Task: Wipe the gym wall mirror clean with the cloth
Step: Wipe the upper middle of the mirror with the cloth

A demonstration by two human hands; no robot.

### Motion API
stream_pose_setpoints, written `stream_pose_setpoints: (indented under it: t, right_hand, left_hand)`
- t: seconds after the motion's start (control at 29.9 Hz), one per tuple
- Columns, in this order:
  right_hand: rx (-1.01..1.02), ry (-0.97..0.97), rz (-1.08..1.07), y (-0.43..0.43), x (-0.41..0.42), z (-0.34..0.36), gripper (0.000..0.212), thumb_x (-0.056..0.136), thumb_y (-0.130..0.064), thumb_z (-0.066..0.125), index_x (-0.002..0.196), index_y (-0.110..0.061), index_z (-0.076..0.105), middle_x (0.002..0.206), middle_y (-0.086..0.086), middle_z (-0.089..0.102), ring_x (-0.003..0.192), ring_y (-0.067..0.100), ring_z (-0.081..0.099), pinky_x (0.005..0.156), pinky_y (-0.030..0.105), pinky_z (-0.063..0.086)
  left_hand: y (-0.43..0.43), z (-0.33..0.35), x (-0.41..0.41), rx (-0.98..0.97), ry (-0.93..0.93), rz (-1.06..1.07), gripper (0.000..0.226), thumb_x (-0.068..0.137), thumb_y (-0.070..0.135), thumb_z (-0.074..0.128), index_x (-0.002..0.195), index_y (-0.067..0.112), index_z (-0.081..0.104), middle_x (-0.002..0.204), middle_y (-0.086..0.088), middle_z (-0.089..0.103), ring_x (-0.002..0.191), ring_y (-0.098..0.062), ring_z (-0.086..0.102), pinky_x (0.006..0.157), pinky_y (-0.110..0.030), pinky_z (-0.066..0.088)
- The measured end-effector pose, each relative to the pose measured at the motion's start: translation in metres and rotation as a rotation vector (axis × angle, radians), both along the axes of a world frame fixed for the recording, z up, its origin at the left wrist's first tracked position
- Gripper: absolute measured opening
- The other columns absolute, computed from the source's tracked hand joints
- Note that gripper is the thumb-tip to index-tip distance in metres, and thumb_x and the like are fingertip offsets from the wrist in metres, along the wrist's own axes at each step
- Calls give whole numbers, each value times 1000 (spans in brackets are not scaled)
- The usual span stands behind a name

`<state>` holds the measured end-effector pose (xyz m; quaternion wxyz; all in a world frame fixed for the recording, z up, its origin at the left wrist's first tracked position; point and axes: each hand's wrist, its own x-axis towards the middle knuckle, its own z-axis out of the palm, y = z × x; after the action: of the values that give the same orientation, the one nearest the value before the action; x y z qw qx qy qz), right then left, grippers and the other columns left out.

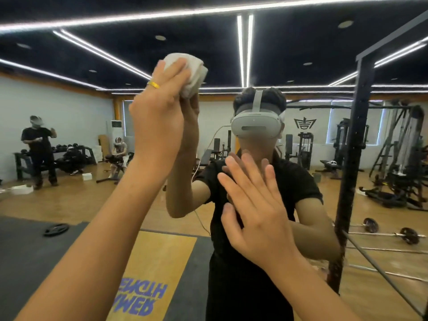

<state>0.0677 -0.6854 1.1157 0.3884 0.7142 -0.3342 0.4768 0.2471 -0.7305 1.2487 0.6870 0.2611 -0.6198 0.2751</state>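
Mirror [301,54] fills nearly the whole view, straight ahead, wearer standing close to it

Left hand [159,117]: raised high, above head level, back of hand to camera, forearm coming steeply up from lower left. Fingers wrapped over a bunched white cloth [192,75], holding it against the glass in the upper centre; its reflected hand meets it from the other side. Gold ring [153,85] on one finger. Hand is a bit blurred

Right hand [257,212]: lower, about chest height, holding nothing. Fingers straight and spread, palm facing the glass, fingertips meeting their own reflection. Can't tell if the palm is actually touching

Reflected in the glass:
- wearer in black t-shirt with white headset [254,126], directly behind both hands
- black steel upright [354,158] on the right, running floor to ceiling line
- barbell [391,232] on the wood floor right of the upright
- weight plate [56,229] flat on the dark mat, lower left
- yellow floor panel [152,274] with purple mirrored lettering, between the two forearms
- standing person [39,149] far left, seated person [119,154] on a bench near them
- cable machines far right, LED strips on a black ceiling
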Motion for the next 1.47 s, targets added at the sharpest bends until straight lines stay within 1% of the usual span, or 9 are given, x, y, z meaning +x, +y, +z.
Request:
stream_pose_setpoints:
  t: [0.2, 0.37, 0.6, 0.9, 0.97, 1.14, 1.27, 1.37, 1.47]
  right_hand:
    - [-42, 70, -160, -21, 15, -4, 50, 97, -24, 55, 146, -13, 57, 160, 7, 43, 155, 26, 29, 126, 59, 17]
    - [-62, 44, -197, -23, 18, -6, 49, 97, -22, 57, 145, -14, 57, 159, 7, 44, 154, 25, 30, 126, 58, 17]
    - [-80, 46, -190, -24, 19, -7, 54, 91, -16, 62, 145, -15, 54, 156, 8, 47, 154, 28, 32, 125, 61, 18]
    - [-104, 67, -222, -29, 17, -12, 50, 95, -19, 59, 145, -11, 57, 158, 10, 45, 152, 30, 34, 124, 62, 21]
    - [-106, 69, -227, -30, 16, -12, 50, 95, -19, 59, 145, -11, 58, 158, 10, 45, 152, 30, 34, 123, 63, 22]
    - [-103, 61, -227, -29, 19, -11, 48, 96, -19, 56, 143, -11, 59, 157, 10, 47, 152, 30, 36, 125, 61, 20]
    - [-96, 53, -206, -26, 19, -10, 49, 95, -18, 58, 143, -11, 58, 156, 10, 47, 152, 29, 36, 126, 58, 17]
    - [-106, 53, -208, -26, 20, -10, 49, 94, -18, 59, 142, -11, 59, 156, 10, 48, 151, 29, 37, 126, 57, 16]
    - [-113, 52, -217, -27, 21, -9, 48, 95, -19, 57, 142, -11, 59, 156, 10, 48, 151, 29, 36, 126, 57, 16]
  left_hand:
    - [-18, 3, 8, -1, -17, -29, 38, 102, 12, 50, 137, 5, 64, 145, -11, 59, 145, -39, 43, 121, -36, 35]
    - [-17, 2, -12, -109, -52, -107, 34, 97, -1, 60, 130, 3, 68, 138, -12, 65, 139, -43, 49, 114, -40, 37]
    - [-10, 1, -48, -202, -289, -107, 42, 82, -15, 73, 121, 1, 72, 130, -14, 69, 131, -46, 56, 101, -57, 53]
    - [-27, -20, 61, -42, 100, -54, 30, 106, 20, 55, 132, 10, 68, 134, -7, 68, 123, -24, 66, 104, -29, 52]
    - [-31, -17, 64, 7, 146, -56, 32, 107, 23, 55, 134, 10, 67, 136, -6, 67, 128, -26, 63, 105, -31, 51]
    - [-19, -4, 24, -75, 39, -55, 27, 101, 11, 62, 126, 9, 71, 128, -5, 71, 126, -32, 64, 109, -32, 49]
    - [-9, -7, 4, -128, -121, -38, 37, 92, -4, 68, 128, 3, 69, 123, -12, 73, 111, -36, 70, 96, -41, 58]
    - [-17, -8, 32, -123, -138, 1, 34, 95, 1, 64, 128, 5, 69, 124, -13, 72, 107, -32, 71, 102, -25, 46]
    - [-28, -5, 63, -83, -15, 22, 35, 103, 17, 50, 130, 6, 69, 133, -10, 68, 125, -32, 65, 111, -34, 48]
